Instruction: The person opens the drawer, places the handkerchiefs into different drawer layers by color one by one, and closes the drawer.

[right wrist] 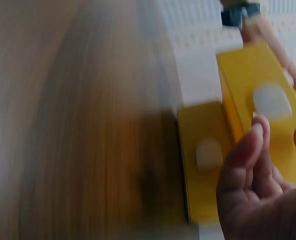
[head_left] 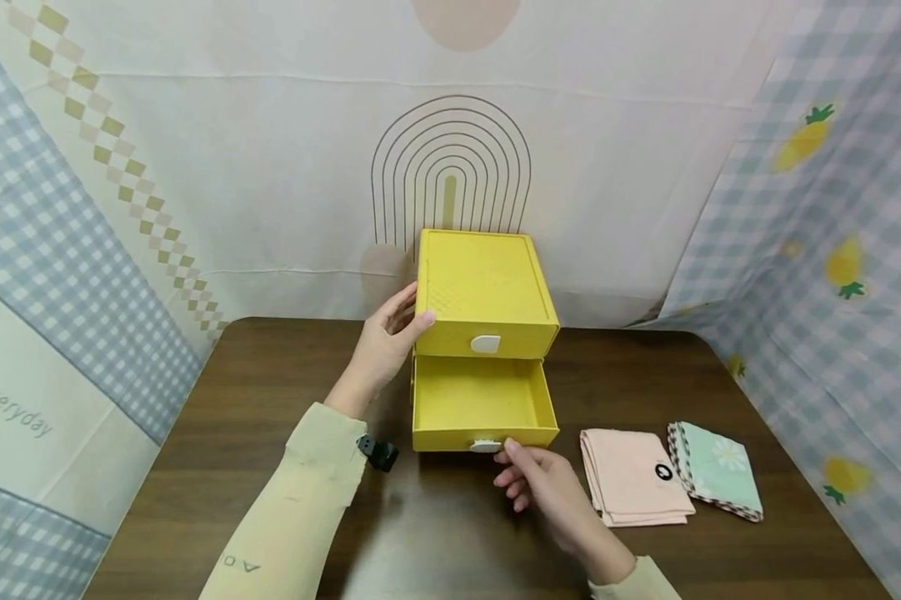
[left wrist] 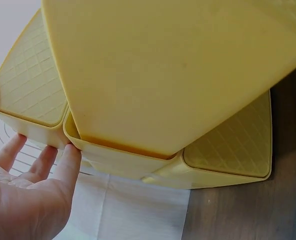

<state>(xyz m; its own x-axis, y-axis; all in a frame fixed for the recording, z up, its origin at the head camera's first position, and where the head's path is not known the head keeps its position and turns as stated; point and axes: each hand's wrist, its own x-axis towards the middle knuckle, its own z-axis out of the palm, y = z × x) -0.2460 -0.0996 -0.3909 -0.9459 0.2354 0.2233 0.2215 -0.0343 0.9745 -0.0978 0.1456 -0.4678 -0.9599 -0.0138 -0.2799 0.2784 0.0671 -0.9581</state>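
A yellow drawer box (head_left: 488, 267) stands at the table's far side, its middle drawer (head_left: 476, 396) pulled out with nothing inside. My left hand (head_left: 380, 346) holds the box's upper left, thumb at the front corner and fingers along the side; in the left wrist view the fingertips touch a yellow panel (left wrist: 33, 75). Close to the drawer's white handle (head_left: 485, 446) is my right hand (head_left: 548, 492), its thumb over the lower front edge. The blurred right wrist view has its loosely bent fingers overlapping the drawer front (right wrist: 248, 75), thumb apart from them.
A folded pink cloth (head_left: 633, 479) lies right of my right hand, with a folded mint cloth (head_left: 720, 467) beside it. Behind the box hangs a patterned white cloth (head_left: 292, 192). A small black device (head_left: 378, 452) sits at my left wrist.
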